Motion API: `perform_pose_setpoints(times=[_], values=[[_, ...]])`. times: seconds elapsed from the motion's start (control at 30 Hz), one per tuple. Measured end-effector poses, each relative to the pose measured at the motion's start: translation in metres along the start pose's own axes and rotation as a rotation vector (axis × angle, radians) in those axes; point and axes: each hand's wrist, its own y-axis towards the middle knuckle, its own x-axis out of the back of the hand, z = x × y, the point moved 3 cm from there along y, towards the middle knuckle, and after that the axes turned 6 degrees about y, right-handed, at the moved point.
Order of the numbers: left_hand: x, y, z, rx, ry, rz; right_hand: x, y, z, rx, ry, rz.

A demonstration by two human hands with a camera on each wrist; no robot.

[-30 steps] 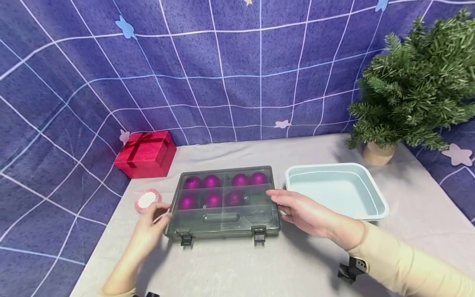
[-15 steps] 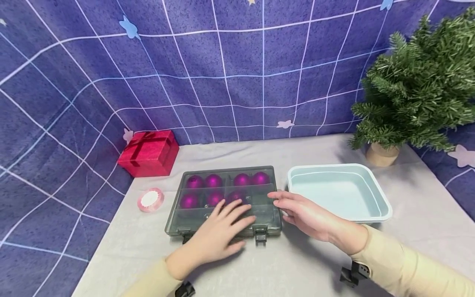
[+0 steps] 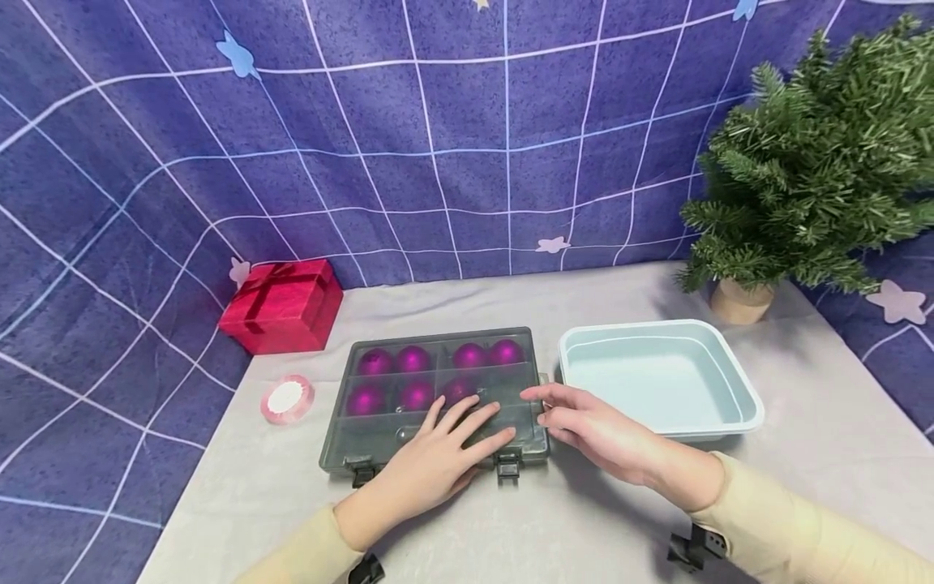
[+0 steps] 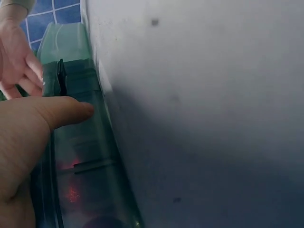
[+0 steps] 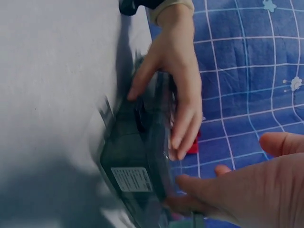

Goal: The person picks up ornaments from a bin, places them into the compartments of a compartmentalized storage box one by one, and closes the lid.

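A flat, dark see-through plastic case (image 3: 349,444) lies on the table with its lid down. Through the lid show several shiny purple balls (image 3: 413,358) in compartments. My left hand (image 3: 430,469) rests on the front part of the lid with fingers spread; its thumb lies by the front edge. Beside the case's right end is my right hand (image 3: 601,426), fingers loosely bent near the edge. In the right wrist view its fingertips are near the lid rim; whether they touch is unclear. Two black latches, including the right one (image 3: 508,466), stick out from the front.
A pale blue tray (image 3: 744,397) stands right of the case. Behind it is a small artificial fir tree (image 3: 810,170). A red gift box (image 3: 284,308) and a roll of pink ribbon (image 3: 305,400) lie to the left. Blue patterned cloth (image 3: 467,162) hangs behind.
My left hand has moved from the case's left edge rightward onto the lid. My right hand stays by the right edge, slightly nearer the front. The case has hardly moved.
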Motion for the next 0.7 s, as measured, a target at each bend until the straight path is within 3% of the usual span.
perform_pose_setpoints(times=[0.13, 0.2, 0.27, 0.4, 0.53, 0.63, 0.7], values=[[-0.001, 0.000, 0.000, -0.002, -0.017, -0.007, 0.005, -0.012, 0.005, 0.111, -0.112, 0.013], [-0.001, 0.001, 0.000, -0.001, -0.024, -0.010, 0.006, -0.018, 0.005, 0.143, -0.073, 0.062], [0.000, 0.001, 0.001, 0.002, -0.027, -0.015, 0.004, -0.019, 0.000, 0.132, 0.034, 0.146], [0.003, 0.001, 0.001, 0.009, -0.056, -0.018, -0.004, -0.020, -0.033, -0.025, 0.238, 0.270], [0.003, -0.001, 0.000, 0.027, -0.091, 0.008, -0.016, -0.020, -0.072, -0.229, 0.394, 0.299], [0.003, -0.002, -0.001, 0.028, -0.091, 0.013, -0.020, -0.018, -0.087, -0.290, 0.469, 0.298], [0.003, -0.002, -0.001, 0.024, -0.087, 0.010, -0.021, -0.016, -0.090, -0.283, 0.496, 0.279]])
